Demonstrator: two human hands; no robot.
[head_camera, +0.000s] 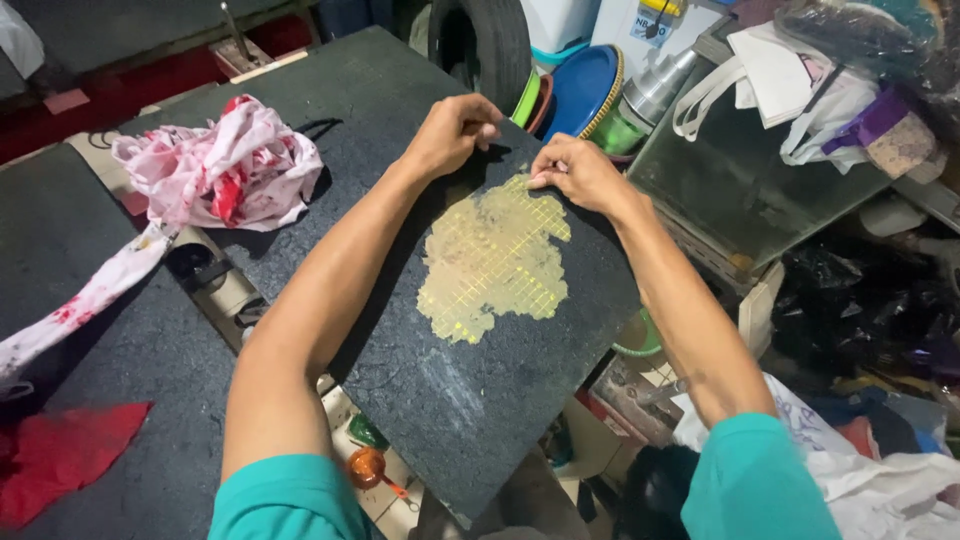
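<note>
Dark slab lies tilted across the work surface, with a yellow gridded patch near its far end. Left hand grips the slab's far edge, fingers curled together; right hand pinches the patch's top corner. Red-stained white cloth sits well apart to the left.

Rough, matt black rubber sheet with a dull yellow glue patch.
Soft, crumpled cloth lies nearby.

The person wears a teal short-sleeved shirt; both sleeves end above the elbows. Forearms are bare. The left hand and right hand carry no gloves, rings or watch.
</note>
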